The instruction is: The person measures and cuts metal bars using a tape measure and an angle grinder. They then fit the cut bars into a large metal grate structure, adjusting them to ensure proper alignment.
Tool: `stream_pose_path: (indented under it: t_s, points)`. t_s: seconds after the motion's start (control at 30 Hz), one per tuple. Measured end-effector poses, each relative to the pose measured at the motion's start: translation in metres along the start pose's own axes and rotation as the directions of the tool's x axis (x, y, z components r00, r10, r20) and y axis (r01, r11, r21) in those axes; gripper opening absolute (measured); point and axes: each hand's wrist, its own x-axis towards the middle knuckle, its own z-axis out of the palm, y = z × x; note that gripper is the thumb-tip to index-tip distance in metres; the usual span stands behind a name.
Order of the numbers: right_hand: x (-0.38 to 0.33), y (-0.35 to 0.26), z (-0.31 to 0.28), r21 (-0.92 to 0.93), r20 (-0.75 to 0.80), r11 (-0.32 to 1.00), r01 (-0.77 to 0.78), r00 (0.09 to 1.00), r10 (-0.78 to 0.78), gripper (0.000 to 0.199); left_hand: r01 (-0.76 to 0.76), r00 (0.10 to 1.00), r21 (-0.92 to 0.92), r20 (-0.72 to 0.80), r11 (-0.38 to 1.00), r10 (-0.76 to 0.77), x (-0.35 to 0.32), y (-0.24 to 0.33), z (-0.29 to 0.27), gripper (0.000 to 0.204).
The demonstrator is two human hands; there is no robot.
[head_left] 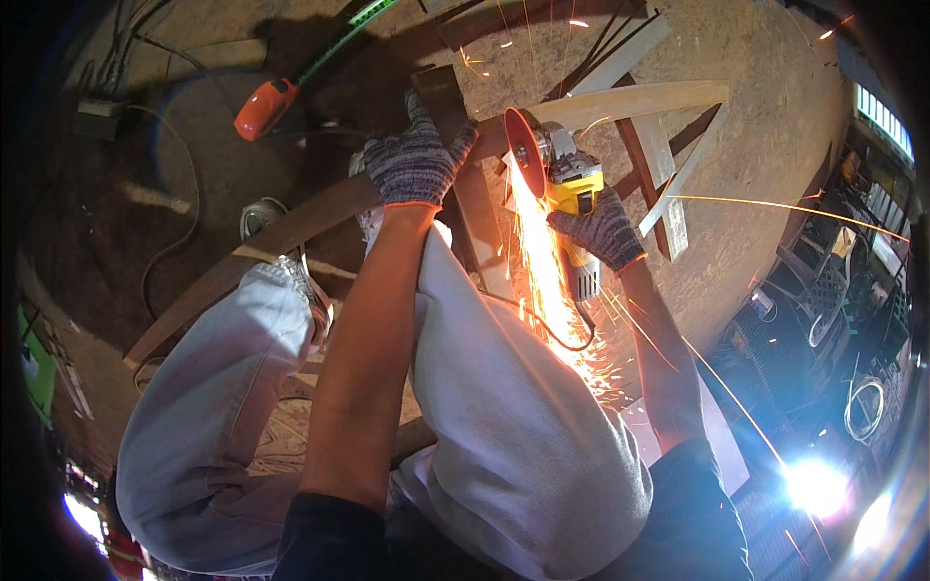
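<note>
My right hand [608, 230], in a grey knitted glove, is wrapped round the body of a yellow and black angle grinder [575, 184]. The grinder's reddish disc [524, 153] stands on edge against a long flat metal bar [300, 225], and bright sparks [542, 261] stream from there down toward my right leg. To the left of the disc, my gloved left hand [415, 160] holds the bar from above, one finger and the thumb stretched out, the others curled over its edge. The bar's underside is hidden.
Several metal strips [659, 155] lie crossed beneath the bar at the right. An orange-ended green tool [266, 108] lies at the far left. The grinder's black cord [572, 344] loops near my right knee. A coiled cable [864, 407] and clutter sit at the right, beside a glaring light [816, 487].
</note>
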Motion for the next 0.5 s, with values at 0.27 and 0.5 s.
stream_pose_path:
  t_s: [0.27,0.5]
  points:
    - [0.005,-0.010,0.001,0.027,-0.056,0.998,0.056,0.997,-0.054,0.059,-0.013,0.998,0.017,-0.056,1.000,0.014,0.004,-0.002,0.010,0.099]
    - [0.007,0.003,0.003,-0.195,0.024,0.978,0.069,0.998,-0.065,0.059,-0.110,0.879,0.069,-0.459,0.991,0.130,0.009,-0.012,0.034,0.098]
